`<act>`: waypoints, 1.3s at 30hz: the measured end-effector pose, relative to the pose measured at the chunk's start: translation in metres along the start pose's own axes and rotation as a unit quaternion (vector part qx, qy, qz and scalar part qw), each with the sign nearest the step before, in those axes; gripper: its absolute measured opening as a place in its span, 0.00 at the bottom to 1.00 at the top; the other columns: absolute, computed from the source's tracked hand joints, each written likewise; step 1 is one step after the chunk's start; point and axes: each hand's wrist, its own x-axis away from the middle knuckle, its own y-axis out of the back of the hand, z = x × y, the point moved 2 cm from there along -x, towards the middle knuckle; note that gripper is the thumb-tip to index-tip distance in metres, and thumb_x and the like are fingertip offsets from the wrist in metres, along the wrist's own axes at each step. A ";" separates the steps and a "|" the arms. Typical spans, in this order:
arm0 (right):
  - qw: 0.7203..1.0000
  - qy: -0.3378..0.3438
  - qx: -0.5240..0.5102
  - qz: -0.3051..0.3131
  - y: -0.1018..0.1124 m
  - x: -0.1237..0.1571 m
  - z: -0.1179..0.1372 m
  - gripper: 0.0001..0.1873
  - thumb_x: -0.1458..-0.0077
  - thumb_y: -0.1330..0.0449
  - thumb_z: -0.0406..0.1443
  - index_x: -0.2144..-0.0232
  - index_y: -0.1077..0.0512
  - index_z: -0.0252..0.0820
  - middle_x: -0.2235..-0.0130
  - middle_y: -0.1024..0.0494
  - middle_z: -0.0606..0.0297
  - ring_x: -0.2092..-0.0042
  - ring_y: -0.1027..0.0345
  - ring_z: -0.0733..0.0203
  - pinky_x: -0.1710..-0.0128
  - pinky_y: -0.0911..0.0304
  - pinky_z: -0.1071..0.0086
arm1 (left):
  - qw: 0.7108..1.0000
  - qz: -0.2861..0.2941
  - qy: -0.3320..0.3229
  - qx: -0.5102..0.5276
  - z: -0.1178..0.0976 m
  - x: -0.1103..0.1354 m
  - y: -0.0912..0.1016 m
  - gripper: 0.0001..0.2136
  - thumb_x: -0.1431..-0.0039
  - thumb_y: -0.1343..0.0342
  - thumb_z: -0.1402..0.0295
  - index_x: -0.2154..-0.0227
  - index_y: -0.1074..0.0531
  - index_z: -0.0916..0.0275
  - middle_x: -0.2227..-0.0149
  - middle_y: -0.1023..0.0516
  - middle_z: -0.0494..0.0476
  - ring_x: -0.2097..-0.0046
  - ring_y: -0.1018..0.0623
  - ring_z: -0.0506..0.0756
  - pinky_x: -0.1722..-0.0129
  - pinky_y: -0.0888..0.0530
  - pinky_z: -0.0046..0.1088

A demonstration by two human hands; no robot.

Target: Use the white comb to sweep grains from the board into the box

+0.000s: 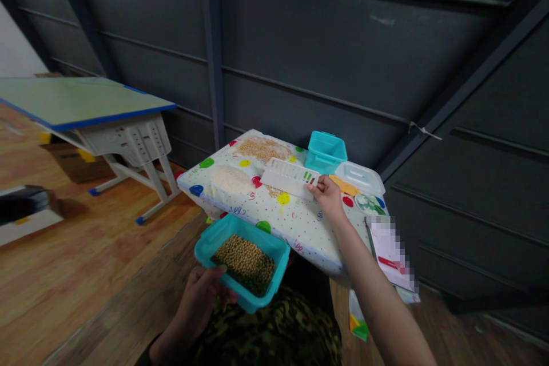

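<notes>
My left hand point(199, 293) grips the near left side of a teal plastic container point(238, 293), which I hold in front of the table's near edge. Yellowish soybeans point(245, 257) cover its bottom. Over the table, my right hand point(329, 194) pinches the right end of a white slotted plastic tray point(286, 182). Some loose beans point(273, 191) lie just below the tray's near edge. To its left is a heap of white grains point(231, 178) like rice. Behind it spreads a patch of tan beans or grains point(262, 148).
A balloon-print cloth covers the table point(300, 234). At its back right are another teal container point(326, 151), a clear lid point(362, 177), an orange cloth-like piece point(343, 185) and a pad point(389, 254). A desk point(86, 97) stands left; a dark panelled wall point(321, 46) rises behind.
</notes>
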 end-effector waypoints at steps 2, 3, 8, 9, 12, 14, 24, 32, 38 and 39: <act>1.000 0.005 -0.008 -0.004 0.000 0.001 -0.001 0.32 0.54 0.22 0.60 0.71 0.36 0.52 0.76 0.29 0.73 0.73 0.43 0.63 0.71 0.47 0.69 | 1.000 0.002 0.001 0.010 0.003 -0.002 0.000 0.25 0.43 0.25 0.49 0.88 0.26 0.55 0.84 0.20 0.57 0.80 0.23 0.58 0.80 0.29 0.32; 1.000 0.006 -0.015 -0.007 0.000 0.001 -0.002 0.32 0.55 0.22 0.60 0.71 0.36 0.51 0.75 0.28 0.72 0.73 0.42 0.62 0.71 0.45 0.69 | 1.000 0.001 0.001 0.013 0.005 -0.003 0.000 0.26 0.45 0.24 0.47 0.88 0.25 0.55 0.85 0.20 0.57 0.81 0.24 0.57 0.81 0.29 0.31; 0.999 0.014 -0.030 -0.021 0.000 0.003 -0.001 0.32 0.56 0.21 0.61 0.70 0.33 0.51 0.72 0.22 0.67 0.71 0.35 0.60 0.71 0.42 0.69 | 0.999 -0.021 -0.007 0.029 0.009 -0.008 -0.003 0.27 0.54 0.20 0.41 0.89 0.21 0.57 0.88 0.25 0.59 0.85 0.28 0.55 0.86 0.33 0.30; 0.999 0.015 -0.027 -0.020 0.000 0.003 0.000 0.31 0.55 0.21 0.60 0.71 0.33 0.51 0.73 0.22 0.68 0.72 0.36 0.60 0.71 0.42 0.69 | 0.999 -0.017 -0.004 0.028 0.007 -0.008 -0.004 0.27 0.54 0.20 0.42 0.89 0.21 0.57 0.88 0.25 0.60 0.85 0.27 0.56 0.85 0.32 0.30; 1.000 0.016 -0.017 -0.013 0.003 0.004 0.002 0.30 0.54 0.21 0.58 0.71 0.33 0.51 0.75 0.24 0.70 0.74 0.39 0.62 0.73 0.43 0.69 | 1.000 -0.002 0.004 0.017 -0.001 -0.005 -0.009 0.28 0.55 0.20 0.44 0.92 0.24 0.57 0.88 0.25 0.61 0.85 0.27 0.56 0.85 0.30 0.31; 1.000 0.016 -0.013 -0.020 0.004 0.004 0.003 0.28 0.54 0.22 0.58 0.71 0.32 0.50 0.75 0.24 0.70 0.74 0.40 0.62 0.72 0.43 0.69 | 1.000 -0.019 0.003 0.024 -0.004 -0.003 -0.011 0.28 0.57 0.20 0.44 0.93 0.27 0.55 0.89 0.26 0.60 0.85 0.27 0.56 0.86 0.32 0.31; 0.999 0.020 -0.027 -0.013 0.005 0.003 0.004 0.28 0.54 0.21 0.56 0.72 0.33 0.51 0.74 0.24 0.69 0.71 0.36 0.60 0.71 0.40 0.69 | 0.998 -0.041 -0.001 0.051 0.013 -0.006 -0.005 0.27 0.53 0.22 0.46 0.91 0.25 0.57 0.89 0.27 0.58 0.85 0.29 0.54 0.86 0.33 0.29; 0.999 0.023 -0.030 0.005 0.006 0.007 0.007 0.28 0.53 0.21 0.55 0.73 0.34 0.50 0.73 0.23 0.68 0.70 0.35 0.60 0.70 0.37 0.68 | 0.998 -0.038 -0.008 0.046 0.022 -0.011 -0.001 0.25 0.51 0.23 0.46 0.88 0.22 0.58 0.88 0.26 0.58 0.85 0.28 0.54 0.85 0.34 0.29; 0.999 0.022 -0.030 0.002 0.010 0.009 0.004 0.28 0.54 0.20 0.54 0.72 0.34 0.51 0.75 0.27 0.71 0.72 0.37 0.61 0.72 0.40 0.69 | 0.999 -0.019 -0.006 0.044 0.015 -0.009 -0.004 0.27 0.51 0.23 0.45 0.90 0.27 0.55 0.88 0.26 0.57 0.84 0.27 0.55 0.85 0.33 0.30; 0.999 0.020 -0.030 -0.005 0.012 0.009 0.003 0.27 0.53 0.21 0.54 0.71 0.33 0.51 0.75 0.26 0.71 0.72 0.37 0.61 0.72 0.41 0.69 | 0.999 -0.010 -0.003 0.042 0.013 -0.008 -0.004 0.27 0.51 0.23 0.45 0.90 0.28 0.55 0.88 0.25 0.57 0.84 0.26 0.56 0.85 0.32 0.30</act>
